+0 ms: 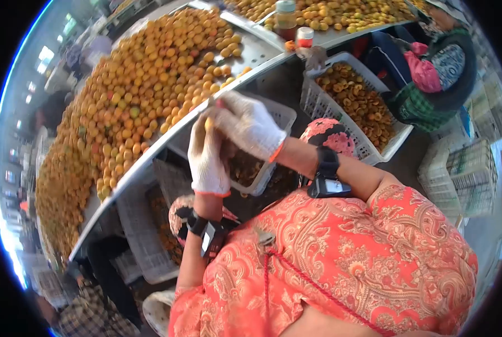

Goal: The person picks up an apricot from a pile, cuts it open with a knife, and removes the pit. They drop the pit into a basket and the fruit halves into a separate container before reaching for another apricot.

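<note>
My left hand [206, 160], in a white knit glove with an orange cuff, is closed near the metal table edge. A bit of orange-yellow apricot [209, 123] shows at its fingertips. My right hand [254, 126], gloved the same way, is closed and pressed against the left. A small red spot shows by its fingers; what it grips is mostly hidden. Below both hands stands a grey plastic crate [290, 115] with dark pieces in its bottom. Just beyond the hands, many whole apricots [150, 73] are heaped on the metal table [256, 50].
To the right, a white crate [386, 150] holds halved apricots [355, 98]. Another crate [133, 216] stands at lower left. A jar [286, 19] and a red-labelled container [304, 36] sit on the table edge. A co-worker [436, 67] sits at upper right, near stacked crates [464, 174].
</note>
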